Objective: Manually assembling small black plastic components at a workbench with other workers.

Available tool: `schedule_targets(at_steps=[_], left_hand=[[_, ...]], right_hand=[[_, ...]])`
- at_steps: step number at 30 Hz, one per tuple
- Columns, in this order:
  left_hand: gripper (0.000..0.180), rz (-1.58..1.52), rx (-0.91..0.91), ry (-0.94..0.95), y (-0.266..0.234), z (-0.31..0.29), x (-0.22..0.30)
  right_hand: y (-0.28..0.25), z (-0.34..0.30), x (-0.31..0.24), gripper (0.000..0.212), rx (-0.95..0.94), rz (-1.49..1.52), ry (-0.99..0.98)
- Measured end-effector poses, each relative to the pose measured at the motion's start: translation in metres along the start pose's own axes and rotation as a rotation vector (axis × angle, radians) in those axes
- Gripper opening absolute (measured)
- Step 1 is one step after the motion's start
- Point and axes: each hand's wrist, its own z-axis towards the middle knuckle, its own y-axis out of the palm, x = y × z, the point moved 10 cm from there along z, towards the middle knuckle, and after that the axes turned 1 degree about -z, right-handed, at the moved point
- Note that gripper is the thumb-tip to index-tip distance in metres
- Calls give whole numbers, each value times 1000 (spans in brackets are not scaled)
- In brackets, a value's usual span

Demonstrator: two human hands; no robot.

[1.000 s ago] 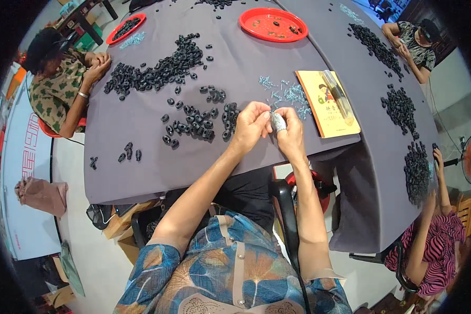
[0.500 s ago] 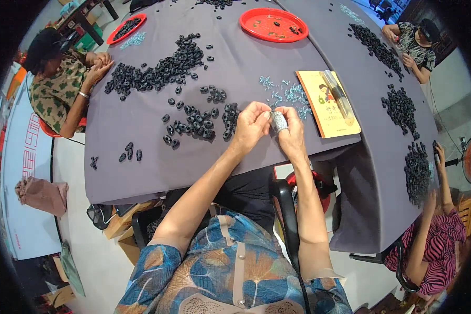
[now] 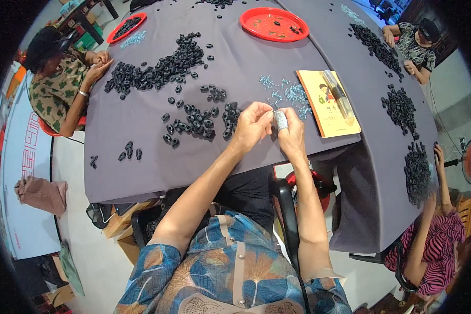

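My left hand (image 3: 252, 127) and my right hand (image 3: 293, 138) meet over the near part of the cloth-covered table, fingertips pinched together. Whatever small piece they hold is mostly hidden by the fingers. A silvery grey wrap (image 3: 281, 121) covers my right thumb. Close to my left hand lies a loose cluster of small black plastic pieces (image 3: 196, 119), which look like cord locks. Just beyond my right hand, small bluish metal springs (image 3: 293, 95) are scattered. A yellow book (image 3: 324, 112) rests to their right, with a clear pouch (image 3: 339, 97) on it.
A larger black heap (image 3: 157, 70) spreads at the left, near a person in camouflage (image 3: 57, 97). A red tray (image 3: 273, 25) with a few pieces stands at the back. Further black piles (image 3: 400, 110) line the right table, where two people sit. A chair armrest (image 3: 286, 209) is beside me.
My right thumb has tilted more upright, and my fingertips have shifted slightly while staying together. At the far right, a co-worker's hands have moved a little. The piles look the same.
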Motion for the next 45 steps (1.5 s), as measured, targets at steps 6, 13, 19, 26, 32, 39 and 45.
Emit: schedule_targets(at_steps=[6, 13, 19, 26, 32, 39, 45], left_hand=[[11, 15, -14, -3, 0, 0, 1], [9, -9, -35, -32, 1, 1, -2], [7, -18, -20, -31, -1, 1, -2], [6, -65, 29, 5, -3, 0, 0], [7, -64, -20, -13, 1, 1, -2], [9, -73, -16, -10, 0, 0, -1], [10, -51, -31, -39, -1, 1, -3]], right_hand=[[2, -1, 11, 12, -16, 150, 53], [2, -1, 17, 11, 5, 181, 37], [1, -1, 13, 12, 20, 288, 13], [1, 2, 12, 15, 9, 94, -19], [-1, 1, -3, 16, -13, -6, -34], [3, 0, 4, 13, -10, 58, -36], [0, -2, 5, 11, 6, 99, -53]])
